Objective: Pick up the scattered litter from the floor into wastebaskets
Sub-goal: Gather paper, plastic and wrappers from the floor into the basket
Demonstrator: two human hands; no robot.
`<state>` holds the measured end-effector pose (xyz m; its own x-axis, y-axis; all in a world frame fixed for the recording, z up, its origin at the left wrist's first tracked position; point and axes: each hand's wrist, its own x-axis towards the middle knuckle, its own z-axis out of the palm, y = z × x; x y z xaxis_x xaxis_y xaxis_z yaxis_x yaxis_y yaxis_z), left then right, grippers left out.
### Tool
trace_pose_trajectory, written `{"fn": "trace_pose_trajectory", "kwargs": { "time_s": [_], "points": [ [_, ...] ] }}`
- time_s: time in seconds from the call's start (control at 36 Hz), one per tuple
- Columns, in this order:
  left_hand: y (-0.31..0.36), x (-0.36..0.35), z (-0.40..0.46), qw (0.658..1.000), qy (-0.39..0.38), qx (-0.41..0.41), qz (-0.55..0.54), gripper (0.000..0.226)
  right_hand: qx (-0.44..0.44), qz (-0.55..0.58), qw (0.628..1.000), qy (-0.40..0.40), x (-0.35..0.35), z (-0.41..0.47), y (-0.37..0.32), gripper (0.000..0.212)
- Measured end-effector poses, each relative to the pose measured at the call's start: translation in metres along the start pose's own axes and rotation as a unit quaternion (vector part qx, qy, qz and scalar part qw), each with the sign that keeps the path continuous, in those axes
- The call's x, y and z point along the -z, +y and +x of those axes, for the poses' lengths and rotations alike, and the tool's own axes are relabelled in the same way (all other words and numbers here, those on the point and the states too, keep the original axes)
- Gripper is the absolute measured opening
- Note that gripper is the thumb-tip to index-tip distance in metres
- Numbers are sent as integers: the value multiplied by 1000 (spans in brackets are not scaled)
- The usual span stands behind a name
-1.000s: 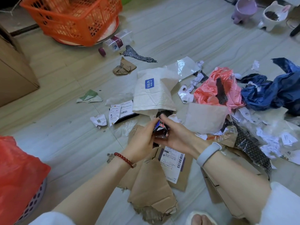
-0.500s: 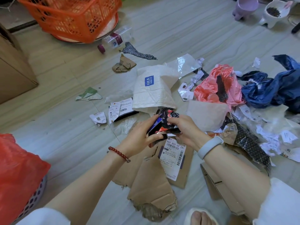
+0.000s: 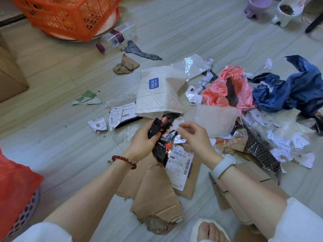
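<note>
A crumpled black wrapper [image 3: 161, 137] is gripped in the left hand [image 3: 143, 140] above the torn cardboard [image 3: 155, 194]; the right hand [image 3: 194, 138] hovers just beside it, fingers loosely curled, nothing held. The pick-up step appears done (for this piece). Next, a carry to a wastebasket is called for, probably the red-lined one [image 3: 15, 193] at the left.

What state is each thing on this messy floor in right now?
Left hand: grips the black snack wrapper, crumpled, off the floor.
Right hand: holds nothing, fingers loosely curled beside the wrapper.
Plastic bottle: on its side, capped.
White HLA bag: lying creased, mouth open toward the person.
Pink plastic bag: crumpled.
Blue plastic bag: crumpled.
Cardboard piece: flat, torn edge.
Orange basket: tilted.
</note>
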<state>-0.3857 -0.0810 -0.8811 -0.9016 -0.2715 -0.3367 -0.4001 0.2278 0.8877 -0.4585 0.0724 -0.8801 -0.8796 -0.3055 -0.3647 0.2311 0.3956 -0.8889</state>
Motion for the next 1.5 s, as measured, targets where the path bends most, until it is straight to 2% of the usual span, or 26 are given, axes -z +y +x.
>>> {"fn": "trace_pose_trajectory", "kwargs": {
  "time_s": [0.08, 0.17, 0.25, 0.33, 0.39, 0.47, 0.56, 0.61, 0.69, 0.78, 0.89, 0.94, 1.0, 1.08, 1.17, 1.28, 1.36, 1.42, 1.5],
  "points": [
    [-3, -4, 2, 999, 21, 40, -19, 38, 14, -166, 984, 62, 36, 1, 31, 17],
    [-8, -10, 4, 998, 16, 54, -22, 49, -9, -379, 924, 52, 69, -5, 68, 40],
    [-9, -19, 7, 996, 16, 73, -47, 64, -82, -458, 885, -3, 87, -12, 96, 76],
    [-6, -27, 8, 996, 43, 76, -14, 64, -122, -510, 848, -75, 92, -15, 109, 85],
    [-7, -31, 9, 996, 35, 88, -2, 63, -113, -517, 845, -76, 92, -14, 110, 77],
    [-10, -32, 11, 994, 17, 111, 8, 61, -62, -535, 842, -37, 89, -12, 107, 54],
    [-12, -32, 15, 995, 25, 97, 25, 57, -18, -548, 836, -6, 88, -10, 107, 39],
    [-11, -31, 16, 994, 36, 90, 49, 57, 9, -523, 852, 3, 89, -7, 107, 29],
    [-13, -29, 20, 994, 38, 89, 44, 54, -19, -379, 925, 1, 88, -8, 95, 17],
    [-11, -27, 18, 996, 32, 70, 35, 44, -25, -212, 977, -7, 86, -11, 79, 23],
    [-5, -24, 17, 999, -8, 32, 35, 71, -39, -66, 997, 26, 89, -12, 56, 44],
    [-8, -23, 19, 998, -12, 26, 64, 80, -54, 16, 997, 46, 89, -8, 48, 46],
    [-11, -23, 21, 995, -10, 23, 99, 80, -46, 38, 997, 56, 86, -2, 42, 41],
    [-13, -23, 21, 987, -14, 23, 161, 70, -23, 3, 998, 50, 72, 9, 36, 35],
    [-22, -23, 22, 980, -18, 18, 195, 68, 31, -142, 989, 22, 51, 19, 40, 38],
    [-30, -19, 19, 982, -14, 22, 186, 65, 51, -353, 930, -89, 26, 23, 55, 60],
    [-37, -14, 16, 987, -5, 35, 156, 63, 47, -472, 872, -121, 17, 22, 64, 69],
    [-40, -11, 14, 992, 0, 42, 117, 59, 45, -498, 857, -123, 16, 22, 65, 65],
    [-41, -8, 12, 995, -1, 43, 93, 58, 63, -508, 854, -93, 14, 23, 65, 48]
  ]
}}
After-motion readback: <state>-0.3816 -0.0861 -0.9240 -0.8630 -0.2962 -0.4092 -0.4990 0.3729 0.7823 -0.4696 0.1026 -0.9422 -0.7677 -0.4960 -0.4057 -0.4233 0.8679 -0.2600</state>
